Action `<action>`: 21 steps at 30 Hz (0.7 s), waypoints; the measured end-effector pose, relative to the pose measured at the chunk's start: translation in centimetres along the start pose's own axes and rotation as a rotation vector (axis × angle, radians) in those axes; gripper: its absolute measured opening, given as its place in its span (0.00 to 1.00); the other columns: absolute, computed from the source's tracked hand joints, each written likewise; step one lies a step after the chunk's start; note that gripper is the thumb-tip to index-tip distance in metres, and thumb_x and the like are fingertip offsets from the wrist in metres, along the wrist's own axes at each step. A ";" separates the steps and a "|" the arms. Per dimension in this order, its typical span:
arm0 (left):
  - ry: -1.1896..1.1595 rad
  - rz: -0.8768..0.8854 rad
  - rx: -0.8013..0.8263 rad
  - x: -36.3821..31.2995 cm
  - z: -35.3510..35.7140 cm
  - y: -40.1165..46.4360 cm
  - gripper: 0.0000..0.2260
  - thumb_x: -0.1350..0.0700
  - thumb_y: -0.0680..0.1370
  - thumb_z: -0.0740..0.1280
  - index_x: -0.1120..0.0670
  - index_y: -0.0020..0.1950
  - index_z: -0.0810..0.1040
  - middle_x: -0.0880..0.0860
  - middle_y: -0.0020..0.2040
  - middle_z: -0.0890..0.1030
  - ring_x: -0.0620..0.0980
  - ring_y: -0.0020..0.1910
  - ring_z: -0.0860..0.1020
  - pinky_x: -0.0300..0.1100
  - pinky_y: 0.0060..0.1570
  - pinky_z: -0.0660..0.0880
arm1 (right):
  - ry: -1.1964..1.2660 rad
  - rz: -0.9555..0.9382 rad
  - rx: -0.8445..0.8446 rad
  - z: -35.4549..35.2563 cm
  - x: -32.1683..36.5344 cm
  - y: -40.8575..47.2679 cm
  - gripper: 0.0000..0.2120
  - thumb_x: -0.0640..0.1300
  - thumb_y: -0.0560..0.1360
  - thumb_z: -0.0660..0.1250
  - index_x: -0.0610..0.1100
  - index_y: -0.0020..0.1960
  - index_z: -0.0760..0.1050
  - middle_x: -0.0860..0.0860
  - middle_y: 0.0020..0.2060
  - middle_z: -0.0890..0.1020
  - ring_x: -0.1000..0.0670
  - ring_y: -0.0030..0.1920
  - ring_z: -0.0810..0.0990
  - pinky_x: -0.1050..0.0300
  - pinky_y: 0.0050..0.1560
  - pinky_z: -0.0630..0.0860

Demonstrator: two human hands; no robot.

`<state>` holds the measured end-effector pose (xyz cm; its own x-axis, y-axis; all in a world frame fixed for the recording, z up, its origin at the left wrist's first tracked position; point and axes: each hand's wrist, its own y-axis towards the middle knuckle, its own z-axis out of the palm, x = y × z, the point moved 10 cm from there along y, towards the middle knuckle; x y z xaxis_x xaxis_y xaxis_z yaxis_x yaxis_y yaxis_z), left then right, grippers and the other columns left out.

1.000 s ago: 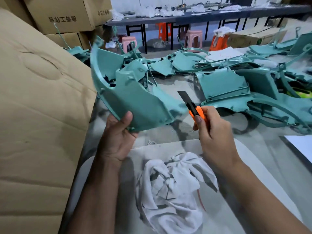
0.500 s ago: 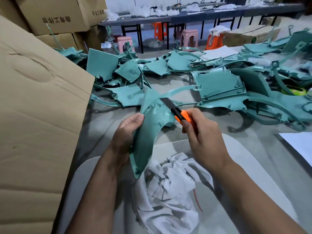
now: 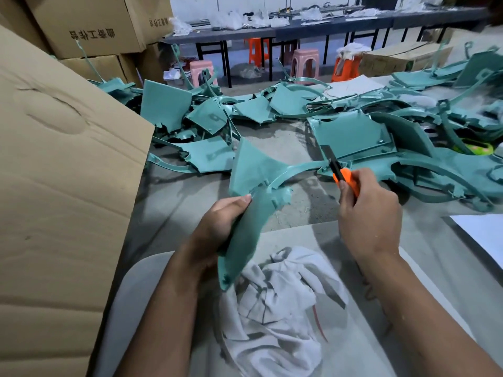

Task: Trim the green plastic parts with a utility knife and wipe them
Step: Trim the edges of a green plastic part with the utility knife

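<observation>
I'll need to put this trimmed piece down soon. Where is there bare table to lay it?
Bare grey table shows between the held green part and the right hand, short of the pile of green parts. A narrower strip runs beside the cardboard flap. The far side is crowded; the white rag fills the near middle.

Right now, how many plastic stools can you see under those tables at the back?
4: a pink stool on the left, an orange stool behind, a pink stool in the middle, and an orange stool under white rags. More may be hidden.
</observation>
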<state>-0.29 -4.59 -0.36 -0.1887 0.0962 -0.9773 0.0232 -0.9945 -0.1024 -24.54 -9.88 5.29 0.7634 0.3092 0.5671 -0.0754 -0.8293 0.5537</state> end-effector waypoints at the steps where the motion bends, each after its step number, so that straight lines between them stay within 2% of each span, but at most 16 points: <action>1: 0.023 0.043 -0.040 -0.2 -0.3 0.0 0.18 0.54 0.84 0.61 0.56 0.40 0.84 0.53 0.31 0.81 0.45 0.25 0.77 0.32 0.25 0.71 | 0.023 -0.035 0.014 0.3 0.6 -0.1 0.06 0.47 0.84 0.64 0.45 0.53 0.73 0.49 0.31 0.78 0.52 0.29 0.73 0.55 0.29 0.67; 2: 0.071 0.089 -0.079 -0.3 -0.7 0.1 0.15 0.52 0.83 0.64 0.57 0.43 0.85 0.53 0.36 0.83 0.45 0.31 0.80 0.34 0.30 0.73 | 0.054 -0.085 0.045 0.7 1.4 -0.4 0.05 0.46 0.83 0.65 0.45 0.53 0.75 0.51 0.30 0.77 0.56 0.28 0.71 0.59 0.27 0.64; 4: 0.275 0.187 -0.123 -1.0 -1.5 0.2 0.15 0.48 0.80 0.66 0.58 0.44 0.83 0.52 0.39 0.83 0.46 0.37 0.79 0.39 0.38 0.74 | 0.166 -0.215 0.158 1.8 3.3 -1.1 0.03 0.46 0.82 0.68 0.48 0.54 0.79 0.55 0.29 0.77 0.56 0.26 0.72 0.64 0.27 0.62; 5: 0.375 0.229 -0.126 -1.5 -1.6 0.3 0.16 0.47 0.79 0.66 0.59 0.43 0.82 0.51 0.37 0.82 0.47 0.37 0.77 0.42 0.39 0.73 | 0.245 -0.273 0.234 2.3 4.2 -1.5 0.04 0.45 0.81 0.69 0.50 0.55 0.80 0.54 0.29 0.78 0.53 0.27 0.74 0.62 0.27 0.66; 7: 0.439 0.269 -0.154 -2.0 -2.5 0.3 0.16 0.45 0.78 0.68 0.57 0.41 0.82 0.50 0.35 0.82 0.45 0.36 0.76 0.41 0.39 0.72 | 0.375 -0.320 0.357 3.1 4.8 -2.0 0.07 0.44 0.81 0.70 0.52 0.57 0.82 0.52 0.31 0.81 0.50 0.28 0.75 0.52 0.30 0.72; 8: 0.446 0.278 -0.182 -2.3 -3.2 0.2 0.16 0.44 0.77 0.69 0.56 0.41 0.84 0.53 0.36 0.84 0.46 0.36 0.77 0.42 0.39 0.73 | 0.399 -0.314 0.367 3.1 4.6 -1.9 0.08 0.44 0.81 0.70 0.53 0.58 0.82 0.51 0.32 0.82 0.49 0.28 0.76 0.50 0.30 0.73; 10: 0.471 0.304 -0.219 -2.7 -4.4 0.0 0.19 0.42 0.75 0.70 0.59 0.44 0.84 0.62 0.41 0.84 0.49 0.39 0.79 0.50 0.41 0.76 | 0.394 -0.276 0.311 2.8 3.9 -1.5 0.07 0.45 0.81 0.70 0.52 0.58 0.82 0.51 0.32 0.82 0.49 0.28 0.76 0.48 0.30 0.74; 11: 0.504 0.320 -0.230 -2.9 -4.6 0.0 0.20 0.42 0.75 0.70 0.59 0.44 0.84 0.63 0.42 0.84 0.49 0.39 0.79 0.54 0.43 0.78 | 0.385 -0.250 0.278 2.6 3.4 -1.3 0.06 0.46 0.82 0.69 0.52 0.58 0.81 0.51 0.33 0.82 0.50 0.28 0.76 0.47 0.30 0.74; 12: 0.554 0.339 -0.244 -3.2 -4.6 -0.1 0.19 0.42 0.75 0.70 0.58 0.44 0.84 0.59 0.41 0.85 0.48 0.40 0.80 0.55 0.44 0.79 | 0.378 -0.228 0.257 2.5 3.2 -1.3 0.05 0.47 0.82 0.68 0.52 0.58 0.80 0.52 0.33 0.82 0.50 0.29 0.76 0.47 0.30 0.74; 14: 0.646 0.379 -0.246 -3.9 -3.9 -0.2 0.13 0.44 0.75 0.71 0.53 0.44 0.86 0.50 0.40 0.86 0.43 0.41 0.82 0.48 0.43 0.79 | 0.390 -0.207 0.274 2.8 3.3 -1.4 0.08 0.51 0.82 0.67 0.54 0.61 0.77 0.52 0.36 0.83 0.50 0.30 0.76 0.48 0.31 0.75; 17: 0.570 0.350 -0.087 -3.7 -1.1 -0.2 0.03 0.51 0.74 0.73 0.45 0.43 0.87 0.47 0.42 0.87 0.42 0.41 0.83 0.39 0.43 0.78 | 0.431 -0.174 0.416 3.9 3.9 -1.9 0.18 0.57 0.81 0.67 0.61 0.70 0.72 0.52 0.39 0.84 0.51 0.34 0.79 0.52 0.38 0.76; 20: 0.369 0.262 0.018 -3.0 -0.2 -0.1 0.06 0.56 0.74 0.73 0.53 0.48 0.88 0.58 0.47 0.87 0.48 0.43 0.84 0.39 0.44 0.79 | 0.450 -0.172 0.494 4.1 4.4 -2.0 0.15 0.60 0.81 0.67 0.61 0.66 0.75 0.57 0.45 0.85 0.54 0.45 0.82 0.50 0.48 0.79; 21: 0.296 0.232 0.030 -2.8 -0.3 -0.2 0.08 0.57 0.74 0.72 0.56 0.50 0.87 0.61 0.48 0.86 0.51 0.44 0.83 0.40 0.45 0.79 | 0.462 -0.176 0.491 3.9 4.5 -2.0 0.13 0.61 0.80 0.67 0.60 0.63 0.77 0.58 0.45 0.84 0.55 0.45 0.81 0.50 0.48 0.78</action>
<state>0.52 -4.67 2.38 0.1105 -0.1280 -0.9856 0.0020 -0.9916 0.1290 -18.46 -8.68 4.32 0.3786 0.5342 0.7558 0.4061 -0.8297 0.3830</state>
